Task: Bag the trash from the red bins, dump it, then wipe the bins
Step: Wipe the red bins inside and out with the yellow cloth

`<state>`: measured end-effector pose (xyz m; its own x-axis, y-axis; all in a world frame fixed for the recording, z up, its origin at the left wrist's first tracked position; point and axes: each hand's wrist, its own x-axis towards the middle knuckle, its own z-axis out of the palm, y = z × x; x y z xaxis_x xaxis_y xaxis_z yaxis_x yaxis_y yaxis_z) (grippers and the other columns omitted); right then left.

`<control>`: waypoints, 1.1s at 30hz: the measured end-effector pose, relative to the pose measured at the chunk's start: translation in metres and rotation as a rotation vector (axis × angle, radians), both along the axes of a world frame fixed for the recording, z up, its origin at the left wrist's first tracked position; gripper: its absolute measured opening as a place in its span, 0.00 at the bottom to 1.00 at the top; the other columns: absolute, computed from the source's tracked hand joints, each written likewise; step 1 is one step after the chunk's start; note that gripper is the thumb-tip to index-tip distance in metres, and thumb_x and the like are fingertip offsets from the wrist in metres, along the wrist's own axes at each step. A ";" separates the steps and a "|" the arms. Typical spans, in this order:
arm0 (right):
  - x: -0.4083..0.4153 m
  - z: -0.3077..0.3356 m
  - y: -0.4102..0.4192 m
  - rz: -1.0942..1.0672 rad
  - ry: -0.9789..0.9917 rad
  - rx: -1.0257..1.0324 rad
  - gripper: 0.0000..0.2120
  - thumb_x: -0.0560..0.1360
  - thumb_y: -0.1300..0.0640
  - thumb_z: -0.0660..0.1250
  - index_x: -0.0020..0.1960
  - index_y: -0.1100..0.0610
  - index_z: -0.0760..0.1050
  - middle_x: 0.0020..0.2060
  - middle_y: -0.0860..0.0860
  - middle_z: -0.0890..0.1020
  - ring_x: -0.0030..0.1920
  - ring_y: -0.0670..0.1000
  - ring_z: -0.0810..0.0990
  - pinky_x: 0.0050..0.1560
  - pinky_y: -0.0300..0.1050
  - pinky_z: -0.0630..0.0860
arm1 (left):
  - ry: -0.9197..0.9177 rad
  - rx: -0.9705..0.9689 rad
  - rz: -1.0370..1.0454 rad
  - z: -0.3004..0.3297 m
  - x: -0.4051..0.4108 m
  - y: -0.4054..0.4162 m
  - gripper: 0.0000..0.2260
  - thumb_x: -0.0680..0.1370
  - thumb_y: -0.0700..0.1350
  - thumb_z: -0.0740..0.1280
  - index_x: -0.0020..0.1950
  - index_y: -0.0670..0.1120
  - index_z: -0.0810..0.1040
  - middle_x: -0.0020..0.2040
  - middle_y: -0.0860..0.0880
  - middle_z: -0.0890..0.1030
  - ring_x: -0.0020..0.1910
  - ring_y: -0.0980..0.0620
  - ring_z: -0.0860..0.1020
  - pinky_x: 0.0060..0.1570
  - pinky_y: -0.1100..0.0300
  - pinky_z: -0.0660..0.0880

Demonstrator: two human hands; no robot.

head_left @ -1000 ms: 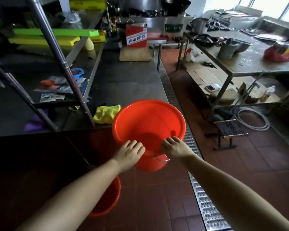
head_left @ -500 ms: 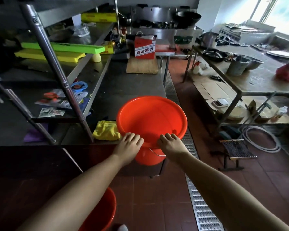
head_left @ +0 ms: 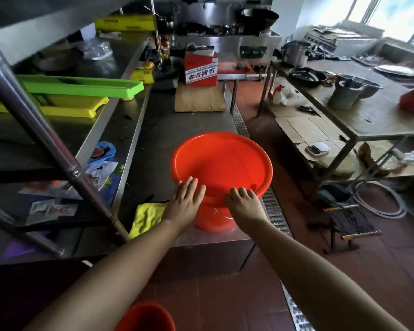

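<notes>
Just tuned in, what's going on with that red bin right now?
A person has the red bin standing upright on the steel counter, near its front edge. The left hand lies flat on the near rim; the right hand curls over it. The bin looks empty. A yellow cloth lies beside it.

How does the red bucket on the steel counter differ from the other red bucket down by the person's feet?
The red plastic bucket on the steel counter stands in full view, both hands on its near rim; the red bucket on the floor is untouched. The first catches bright light; the second sits in shadow, cut off by the frame. Both are red.
</notes>
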<state>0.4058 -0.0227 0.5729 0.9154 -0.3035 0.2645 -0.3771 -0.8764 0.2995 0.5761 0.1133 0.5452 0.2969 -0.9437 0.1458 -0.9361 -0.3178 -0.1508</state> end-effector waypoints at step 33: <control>0.080 -0.149 0.056 0.219 0.259 0.493 0.19 0.71 0.54 0.69 0.61 0.56 0.79 0.58 0.57 0.81 0.55 0.60 0.81 0.54 0.52 0.78 | 0.165 0.099 0.230 -0.158 0.045 0.080 0.21 0.66 0.37 0.75 0.59 0.42 0.82 0.56 0.42 0.81 0.50 0.38 0.81 0.49 0.49 0.79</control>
<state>0.4861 0.0336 0.4239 0.9864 -0.1302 -0.0998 -0.1406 -0.9845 -0.1048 0.6215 0.1928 0.3869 0.5163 -0.8563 -0.0114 -0.8558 -0.5154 -0.0436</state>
